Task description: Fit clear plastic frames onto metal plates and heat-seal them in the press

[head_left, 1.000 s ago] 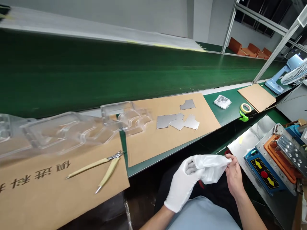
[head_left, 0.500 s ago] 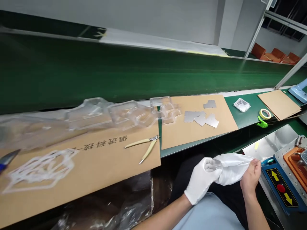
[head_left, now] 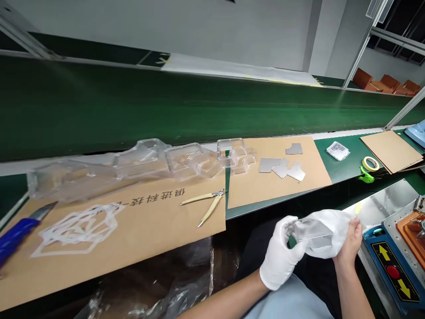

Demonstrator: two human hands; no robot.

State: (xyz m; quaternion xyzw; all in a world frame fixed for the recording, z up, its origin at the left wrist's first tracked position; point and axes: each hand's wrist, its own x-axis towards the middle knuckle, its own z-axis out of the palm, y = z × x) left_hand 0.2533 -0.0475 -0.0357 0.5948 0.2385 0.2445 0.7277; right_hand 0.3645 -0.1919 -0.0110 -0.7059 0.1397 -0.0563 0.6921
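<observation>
My left hand, in a white glove, pinches one end of a clear plastic shell above my lap. My bare right hand grips a white cloth wrapped round the shell's other end, so that end is hidden. Similar clear plastic shells stand in a row along the back of the bench, to the left. Cutting pliers with cream handles lie with their handles apart on the cardboard sheet.
A blue-handled knife and a heap of white cut-off strips lie at the left. Flat grey plates rest on a second cardboard sheet. Yellow tape and a blue button-panel machine are at the right.
The cloth has shifted and bunched toward my right hand, so more of the clear shell shows beside my gloved fingers. The camera view has swung slightly left.
</observation>
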